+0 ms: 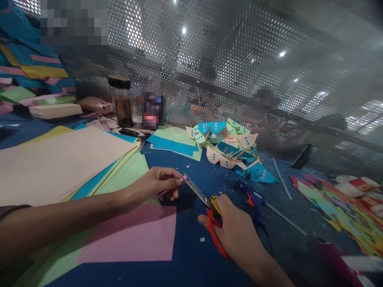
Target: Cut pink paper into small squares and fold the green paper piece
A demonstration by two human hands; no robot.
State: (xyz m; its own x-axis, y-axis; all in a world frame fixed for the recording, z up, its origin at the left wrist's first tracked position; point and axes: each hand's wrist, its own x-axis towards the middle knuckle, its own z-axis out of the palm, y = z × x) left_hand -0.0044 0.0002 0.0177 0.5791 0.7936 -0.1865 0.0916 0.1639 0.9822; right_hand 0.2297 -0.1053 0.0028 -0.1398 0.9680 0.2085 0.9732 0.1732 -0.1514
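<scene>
My right hand [237, 233] is wrapped round the red and yellow handles of a pair of scissors [200, 193], whose blades point up and to the left. My left hand [164, 182] pinches a narrow pink paper strip [163, 193], its end at the scissor tips. Most of the strip is hidden by the fingers. Below my left forearm lies a pink paper sheet [134, 239], over light green sheets [64, 257]. A tiny green paper scrap [202, 239] is on the blue tabletop left of the scissor handles.
Behind my hands sit folded paper boats [226, 149] with small coloured squares. A blue glue gun [254, 201] and clear glue sticks [285, 218] lie right. Stacked paper [60, 163] fills the left; a lidded jar [121, 101] stands by the perforated metal screen [185, 59].
</scene>
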